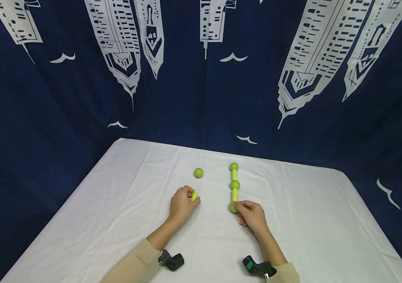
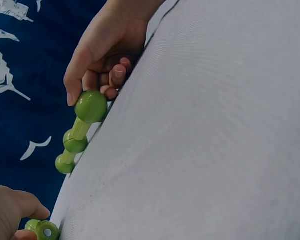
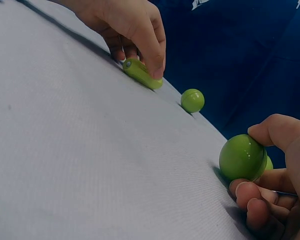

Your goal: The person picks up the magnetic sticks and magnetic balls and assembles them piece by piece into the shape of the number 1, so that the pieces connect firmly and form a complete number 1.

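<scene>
On the white cloth [image 1: 310, 216] lies a straight row [image 1: 234, 184] of three green balls joined by two sticks; the right hand [image 1: 254, 215] pinches its nearest ball [image 3: 241, 158] between thumb and fingers. The left hand [image 1: 181, 204], well apart, pinches a loose stick [image 3: 141, 74], fingers closed to its width. A single ball [image 1: 198, 173] sits just beyond. All look light, stiff and hard to break; the glossy balls may slip or roll. Sticks probably hold best mid-length, leaving ends free; the row's joints might part if lifted one-handed.
</scene>
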`<state>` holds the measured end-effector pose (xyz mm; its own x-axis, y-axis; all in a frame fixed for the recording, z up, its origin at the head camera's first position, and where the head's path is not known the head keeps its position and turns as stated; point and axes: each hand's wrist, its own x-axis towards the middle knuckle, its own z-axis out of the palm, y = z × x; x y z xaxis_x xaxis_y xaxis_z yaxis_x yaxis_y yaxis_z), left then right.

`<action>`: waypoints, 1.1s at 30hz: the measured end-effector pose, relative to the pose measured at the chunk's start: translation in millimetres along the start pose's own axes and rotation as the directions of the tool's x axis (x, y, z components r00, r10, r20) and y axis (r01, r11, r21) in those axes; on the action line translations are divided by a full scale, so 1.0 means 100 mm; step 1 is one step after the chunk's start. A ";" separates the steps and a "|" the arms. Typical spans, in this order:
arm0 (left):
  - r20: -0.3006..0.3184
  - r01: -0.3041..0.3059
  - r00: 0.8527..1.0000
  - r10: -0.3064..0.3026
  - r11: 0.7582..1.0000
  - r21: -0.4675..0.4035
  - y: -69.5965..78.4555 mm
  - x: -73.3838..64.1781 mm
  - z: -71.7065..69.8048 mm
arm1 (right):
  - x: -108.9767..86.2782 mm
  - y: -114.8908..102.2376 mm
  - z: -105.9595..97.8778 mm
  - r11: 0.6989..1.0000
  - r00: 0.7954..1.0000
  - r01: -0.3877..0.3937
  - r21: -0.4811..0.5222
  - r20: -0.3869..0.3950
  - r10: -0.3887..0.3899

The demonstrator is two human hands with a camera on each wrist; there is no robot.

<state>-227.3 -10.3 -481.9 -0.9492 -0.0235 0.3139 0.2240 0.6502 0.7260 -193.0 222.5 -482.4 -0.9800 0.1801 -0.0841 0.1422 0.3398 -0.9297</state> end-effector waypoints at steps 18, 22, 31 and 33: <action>0.019 -0.020 1.000 0.018 0.995 0.098 0.00 -0.02 0.01 | 0.00 0.02 -0.01 1.000 1.000 -0.003 -0.011 -0.004 0.003; 0.018 -0.023 1.000 0.021 0.995 0.101 0.00 -0.03 0.00 | 0.01 0.02 0.00 1.000 1.000 -0.003 -0.011 -0.005 0.003; 0.033 -0.003 0.999 0.000 0.996 0.091 0.02 -0.02 -0.02 | 0.01 0.01 0.00 1.000 1.000 -0.011 -0.001 -0.001 0.011; 0.039 0.009 0.999 -0.012 0.997 0.082 0.03 -0.02 -0.03 | 0.01 0.01 0.00 1.000 1.000 -0.010 0.000 -0.001 0.010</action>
<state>-224.5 -10.9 -478.7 -0.9597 -0.0022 0.2809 0.1964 0.7099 0.6764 -193.9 223.1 -483.2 -0.9784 0.1842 -0.0935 0.1524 0.3382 -0.9286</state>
